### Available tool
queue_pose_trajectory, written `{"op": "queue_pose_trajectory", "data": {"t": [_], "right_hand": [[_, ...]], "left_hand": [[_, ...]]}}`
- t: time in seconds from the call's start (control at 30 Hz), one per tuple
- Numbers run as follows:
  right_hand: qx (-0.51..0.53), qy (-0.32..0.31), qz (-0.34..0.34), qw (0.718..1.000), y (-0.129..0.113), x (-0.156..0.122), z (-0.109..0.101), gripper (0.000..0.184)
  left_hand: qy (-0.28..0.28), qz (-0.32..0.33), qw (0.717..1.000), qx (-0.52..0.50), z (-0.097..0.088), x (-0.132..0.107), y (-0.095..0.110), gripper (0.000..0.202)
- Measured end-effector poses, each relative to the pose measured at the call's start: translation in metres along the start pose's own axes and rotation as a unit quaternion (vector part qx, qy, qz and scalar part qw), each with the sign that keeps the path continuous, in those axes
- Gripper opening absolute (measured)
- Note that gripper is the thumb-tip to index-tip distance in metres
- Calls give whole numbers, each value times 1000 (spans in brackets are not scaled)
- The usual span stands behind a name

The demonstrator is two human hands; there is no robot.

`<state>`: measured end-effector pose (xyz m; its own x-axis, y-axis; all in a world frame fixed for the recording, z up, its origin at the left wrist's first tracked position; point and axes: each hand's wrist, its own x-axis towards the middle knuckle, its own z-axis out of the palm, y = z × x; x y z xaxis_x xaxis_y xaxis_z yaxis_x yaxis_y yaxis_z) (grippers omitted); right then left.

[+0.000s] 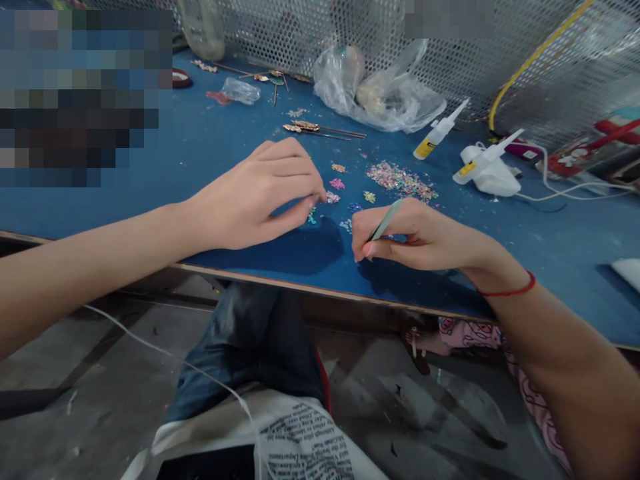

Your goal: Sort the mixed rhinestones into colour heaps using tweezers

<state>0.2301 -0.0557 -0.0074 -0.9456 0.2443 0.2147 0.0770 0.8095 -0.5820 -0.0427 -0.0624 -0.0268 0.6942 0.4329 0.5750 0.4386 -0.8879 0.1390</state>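
Observation:
My left hand hovers over the blue table with thumb and forefinger pinched together, at a small pile of pale pink pieces. Whatever those fingertips hold is too small to make out. In my right hand is a slim pale green tool, gripped like a pen; its tip is hidden. Around both hands lie small colour-sorted piles: bright pink pieces, yellow-green pieces, orange pieces, blue pieces and teal pieces. Behind them spreads a larger mixed-colour heap.
Gold hairpin-like sticks lie behind the piles. Clear plastic bags lean against a perforated metal panel. Two bottles with pointed nozzles, one upright and one tilted on a white device, stand right. The table's front edge is close.

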Motion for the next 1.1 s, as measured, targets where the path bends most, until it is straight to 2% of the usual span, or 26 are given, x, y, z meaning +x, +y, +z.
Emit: {"op": "queue_pose_trajectory", "data": {"t": [0.2,0.57,1.1], "right_hand": [[28,-28,20,999,-6,-1,-4,29],[30,-12,35,999,-16,0,-11,10],[15,1,38,999,-11,-2,-5,21]], "left_hand": [[-12,-3,1000,10,-1,0,0,28],[-15,-22,999,-25,-1,1,1,28],[-20,-20,1000,7,0,1,1,30]]}}
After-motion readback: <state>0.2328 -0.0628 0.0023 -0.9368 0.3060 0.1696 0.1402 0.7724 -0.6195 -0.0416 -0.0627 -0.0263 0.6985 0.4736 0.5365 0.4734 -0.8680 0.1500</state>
